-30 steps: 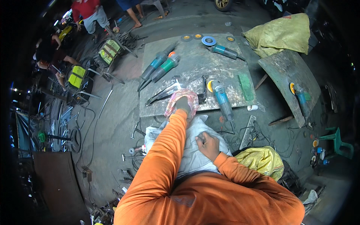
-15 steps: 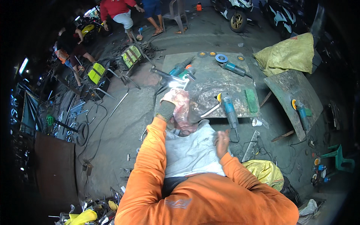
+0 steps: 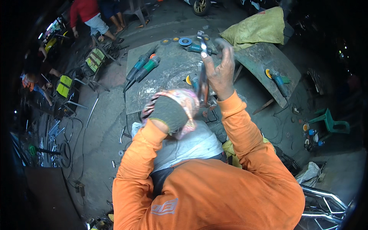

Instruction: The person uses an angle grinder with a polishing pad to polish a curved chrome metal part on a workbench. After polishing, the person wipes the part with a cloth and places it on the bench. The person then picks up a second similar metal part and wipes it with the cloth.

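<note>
My right hand (image 3: 221, 73) is bare and raised in front of me. It is shut on a long, thin metal tool (image 3: 202, 74) that stands nearly upright, its top end above my fingertips. My left hand (image 3: 170, 112) wears a grey glove with pink patterned cloth around it. It is curled just left of the tool's lower end, back of the hand toward me. What the gloved fingers hold is hidden. Both sleeves are orange. A light grey cloth (image 3: 191, 143) lies over my lap below the hands.
A flat metal sheet (image 3: 168, 69) on the ground carries teal angle grinders (image 3: 143, 67) and grinding discs (image 3: 185, 41). To the right are a yellow sack (image 3: 255, 28), a curved metal plate (image 3: 260, 57) with another grinder (image 3: 278, 78), and a green chair (image 3: 329, 120). People (image 3: 86, 15) and cables are at left.
My right hand has risen from my lap to in front of me with the metal tool in it. My gloved left hand has drawn back from the sheet toward my body.
</note>
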The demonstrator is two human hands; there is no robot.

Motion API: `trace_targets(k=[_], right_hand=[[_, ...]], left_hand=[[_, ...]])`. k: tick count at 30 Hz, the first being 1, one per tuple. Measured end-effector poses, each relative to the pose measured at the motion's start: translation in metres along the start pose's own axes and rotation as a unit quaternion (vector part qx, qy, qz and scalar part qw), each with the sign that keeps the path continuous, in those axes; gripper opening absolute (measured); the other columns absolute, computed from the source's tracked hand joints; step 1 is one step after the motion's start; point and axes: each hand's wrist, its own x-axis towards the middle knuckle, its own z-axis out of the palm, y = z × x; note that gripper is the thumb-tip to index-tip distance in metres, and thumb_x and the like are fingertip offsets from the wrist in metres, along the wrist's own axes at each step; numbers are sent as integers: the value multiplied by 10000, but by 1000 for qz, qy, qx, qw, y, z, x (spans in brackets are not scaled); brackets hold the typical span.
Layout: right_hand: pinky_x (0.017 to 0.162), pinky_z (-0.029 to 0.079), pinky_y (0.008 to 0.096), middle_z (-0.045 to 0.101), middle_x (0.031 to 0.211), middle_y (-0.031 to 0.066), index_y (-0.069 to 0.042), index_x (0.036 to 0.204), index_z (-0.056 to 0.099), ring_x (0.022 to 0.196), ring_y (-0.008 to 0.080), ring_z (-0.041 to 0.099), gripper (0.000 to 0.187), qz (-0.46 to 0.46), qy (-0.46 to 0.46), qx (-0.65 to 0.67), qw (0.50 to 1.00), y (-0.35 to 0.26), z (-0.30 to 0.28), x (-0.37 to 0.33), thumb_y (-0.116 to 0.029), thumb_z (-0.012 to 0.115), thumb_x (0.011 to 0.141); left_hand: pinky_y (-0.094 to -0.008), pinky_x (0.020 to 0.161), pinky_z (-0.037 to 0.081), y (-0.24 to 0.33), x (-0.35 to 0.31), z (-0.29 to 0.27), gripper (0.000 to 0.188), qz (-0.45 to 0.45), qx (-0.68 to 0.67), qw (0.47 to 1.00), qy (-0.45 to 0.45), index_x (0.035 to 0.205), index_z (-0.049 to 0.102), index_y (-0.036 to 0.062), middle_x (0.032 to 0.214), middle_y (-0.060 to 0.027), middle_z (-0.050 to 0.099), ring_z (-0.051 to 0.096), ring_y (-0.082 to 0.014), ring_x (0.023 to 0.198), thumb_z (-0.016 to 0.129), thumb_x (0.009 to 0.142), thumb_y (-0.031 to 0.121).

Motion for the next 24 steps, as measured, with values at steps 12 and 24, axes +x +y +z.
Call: trace_targets(k=[12,24], right_hand=[[522,503,273,632,746,46,-17,1141,680,599,142,622,223,488,-154,503,697,54,-10,2,-151,713,967],[488,552,277,652,813,78,-39,1129,611,590,169,658,217,464,-29,442,767,46,-10,-8,-113,701,946]], left_hand=[[-382,1156,420,-7,-9,50,522,-111,-377,913,107,1414,604,64,1413,-100,633,582,-256,1317,687,940,265],[-431,1094,453,-28,-52,167,483,-186,-111,958,190,1438,505,46,1413,-129,569,572,-285,1256,539,1012,272]])
